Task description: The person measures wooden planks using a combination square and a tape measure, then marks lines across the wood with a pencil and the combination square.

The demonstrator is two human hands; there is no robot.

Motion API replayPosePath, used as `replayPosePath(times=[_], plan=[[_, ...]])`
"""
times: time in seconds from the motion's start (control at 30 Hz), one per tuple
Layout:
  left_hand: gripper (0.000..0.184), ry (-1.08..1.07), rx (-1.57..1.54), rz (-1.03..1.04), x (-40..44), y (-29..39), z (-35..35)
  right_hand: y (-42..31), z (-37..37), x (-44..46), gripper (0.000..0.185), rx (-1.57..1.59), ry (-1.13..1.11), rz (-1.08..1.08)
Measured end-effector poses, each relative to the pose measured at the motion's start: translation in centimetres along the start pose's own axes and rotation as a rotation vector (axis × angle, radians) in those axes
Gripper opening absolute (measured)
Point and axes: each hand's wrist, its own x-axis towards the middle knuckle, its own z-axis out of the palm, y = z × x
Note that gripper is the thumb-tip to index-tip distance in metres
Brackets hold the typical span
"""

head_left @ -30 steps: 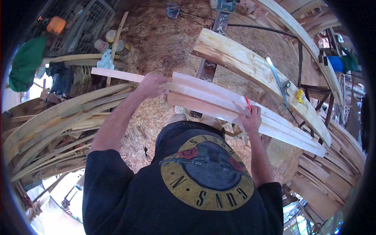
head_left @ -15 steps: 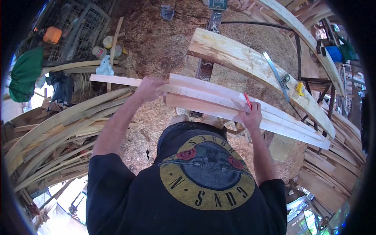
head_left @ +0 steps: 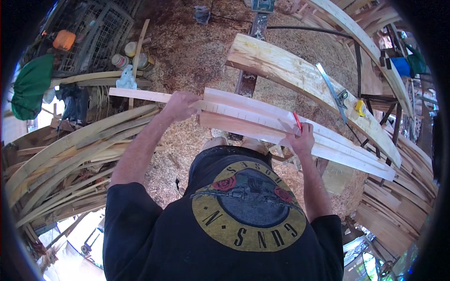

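A wide pale board [head_left: 243, 125] lies across in front of me, with short marks in a row along its length. On it rests a long thin wooden strip [head_left: 139, 94], whose left end sticks out past the board. My left hand [head_left: 182, 106] is closed around the strip near the board's left end. Over the board's middle, my right hand [head_left: 302, 139] is closed on a red pencil [head_left: 297, 121], which points up and away from me. The fingers of that hand touch or hover just above the wood; I cannot tell which.
Behind the board lies a thick curved timber [head_left: 281, 63] bearing a metal square [head_left: 332, 89] and a yellow tape measure [head_left: 360, 108]. Curved strips [head_left: 79, 145] are stacked at left, more planks [head_left: 389, 206] at right. Jars [head_left: 121, 61] stand at back left. Shavings cover the floor [head_left: 187, 56].
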Motion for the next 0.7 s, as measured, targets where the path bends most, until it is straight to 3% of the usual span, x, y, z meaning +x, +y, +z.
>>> replayPosePath(times=[0.7], plan=[[0.044, 0.020, -0.002, 0.019, 0.02, -0.17, 0.07, -0.33, -0.11, 0.03, 0.047, -0.005, 0.015, -0.011]])
